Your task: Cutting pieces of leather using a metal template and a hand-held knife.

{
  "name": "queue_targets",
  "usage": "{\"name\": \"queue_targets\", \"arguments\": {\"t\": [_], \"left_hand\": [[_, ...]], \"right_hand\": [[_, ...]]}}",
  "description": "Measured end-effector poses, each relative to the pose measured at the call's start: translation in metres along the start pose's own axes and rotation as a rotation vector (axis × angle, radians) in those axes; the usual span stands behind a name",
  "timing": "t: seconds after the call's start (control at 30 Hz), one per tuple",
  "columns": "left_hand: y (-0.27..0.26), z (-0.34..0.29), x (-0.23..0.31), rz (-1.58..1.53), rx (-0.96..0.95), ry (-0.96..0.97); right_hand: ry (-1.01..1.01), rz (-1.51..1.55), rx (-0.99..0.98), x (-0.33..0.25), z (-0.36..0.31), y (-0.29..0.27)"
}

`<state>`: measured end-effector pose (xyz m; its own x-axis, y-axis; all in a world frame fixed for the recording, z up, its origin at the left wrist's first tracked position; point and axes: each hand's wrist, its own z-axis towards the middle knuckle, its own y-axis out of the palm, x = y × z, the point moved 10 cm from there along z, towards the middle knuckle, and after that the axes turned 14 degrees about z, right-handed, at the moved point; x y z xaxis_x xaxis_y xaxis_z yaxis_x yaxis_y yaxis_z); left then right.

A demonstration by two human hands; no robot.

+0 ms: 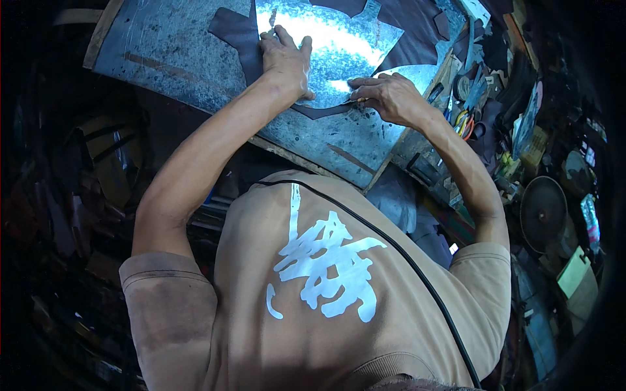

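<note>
A shiny sheet-metal template lies over a piece of dark brown leather, whose uneven edges show around it. With fingers spread, my left hand presses on the template's left part, thumb toward its near edge. My right hand is at the template's near right corner, its fingers bent and pinched together low over the leather edge. Whatever those fingers hold is too small and hidden to make out.
The worktop is a scuffed metal-covered board with a wooden edge. Tools, scissors with orange handles, leather scraps and bits crowd its right side. A dark round disc stands farther right. A black cable runs across my shirt.
</note>
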<state>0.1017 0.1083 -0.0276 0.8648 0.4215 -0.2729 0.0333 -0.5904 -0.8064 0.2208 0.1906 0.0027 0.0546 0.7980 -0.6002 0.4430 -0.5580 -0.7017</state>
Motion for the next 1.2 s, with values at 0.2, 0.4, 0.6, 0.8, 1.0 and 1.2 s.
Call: {"name": "queue_targets", "arguments": {"t": [0.2, 0.4, 0.6, 0.8, 1.0, 1.2], "left_hand": [[-0.014, -0.001, 0.035, 0.151, 0.142, 0.253], [-0.043, -0.002, 0.057, 0.018, 0.313, 0.483], [-0.046, 0.027, 0.049, -0.095, 0.408, 0.482], [-0.036, 0.039, -0.016, -0.191, 0.428, 0.203], [-0.025, 0.049, -0.086, -0.178, 0.230, -0.088], [-0.017, 0.050, -0.098, -0.222, 0.302, -0.151]], "right_hand": [[-0.021, -0.015, -0.046, -0.010, -0.001, -0.006], [0.149, 0.409, 0.709, 0.028, -0.062, -0.071], [0.570, 0.987, 0.920, 0.077, -0.047, -0.049], [0.182, 0.524, 0.925, 0.044, 0.044, -0.083], [-0.029, 0.366, 0.586, 0.018, 0.179, -0.113], [-0.107, 0.211, 0.514, 0.004, 0.218, -0.110]]}}
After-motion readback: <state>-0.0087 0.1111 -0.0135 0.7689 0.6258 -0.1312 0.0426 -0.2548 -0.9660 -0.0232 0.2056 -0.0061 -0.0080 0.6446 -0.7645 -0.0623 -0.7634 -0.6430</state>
